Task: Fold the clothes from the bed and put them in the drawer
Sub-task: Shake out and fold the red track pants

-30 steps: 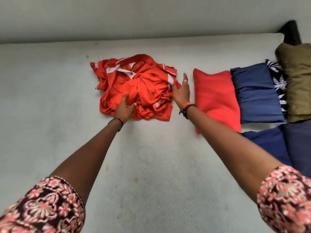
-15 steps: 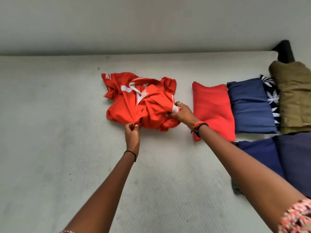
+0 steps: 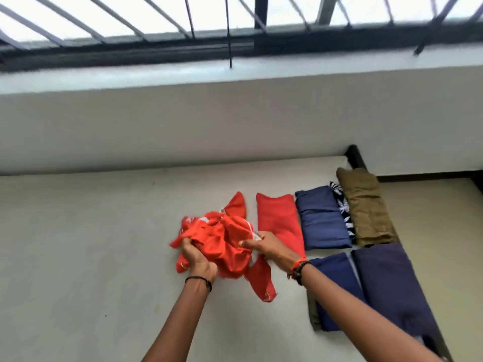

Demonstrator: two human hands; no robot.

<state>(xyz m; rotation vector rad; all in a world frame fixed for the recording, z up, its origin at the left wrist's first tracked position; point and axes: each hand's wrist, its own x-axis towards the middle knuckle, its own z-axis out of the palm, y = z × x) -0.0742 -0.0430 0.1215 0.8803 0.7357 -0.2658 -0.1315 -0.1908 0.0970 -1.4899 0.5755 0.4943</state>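
Two hands are working one crumpled red jersey (image 3: 224, 244) in the middle of the frame, above the pale bed (image 3: 91, 257). The left hand (image 3: 197, 259) is clutching the jersey's lower left edge, its fingers curled tight into the cloth so that the grip is fully closed on a bunched fold. The right hand (image 3: 266, 248) is pinching the jersey's right side, thumb and fingers closed on the fabric near a white trim line. Most of the jersey is sitting between the two grips and rising a little above them. One red sleeve is hanging down and to the right below the right hand, and another red flap is pointing up toward the top of the frame. I cannot tell whether the bundle is clear of the mattress or brushing it.

A thin black band (image 3: 198, 278) is circling the left wrist, and red and dark beaded bracelets (image 3: 299, 269) are circling the right.

Right of the jersey, folded clothes are lying in rows on the bed. A folded red garment (image 3: 279, 226) is lying just beside the right hand. Next come a folded blue garment (image 3: 322, 220), a black-and-white patterned piece (image 3: 342, 207) and an olive garment (image 3: 366, 205). Below them, toward the lower right of the frame, a second blue fold (image 3: 337, 273) and a dark navy fold (image 3: 392, 283) are lying side by side, partly hidden by the right forearm.

A pale wall (image 3: 235, 121) is filling the upper half, and dark window bars (image 3: 235, 22) are running across the top.
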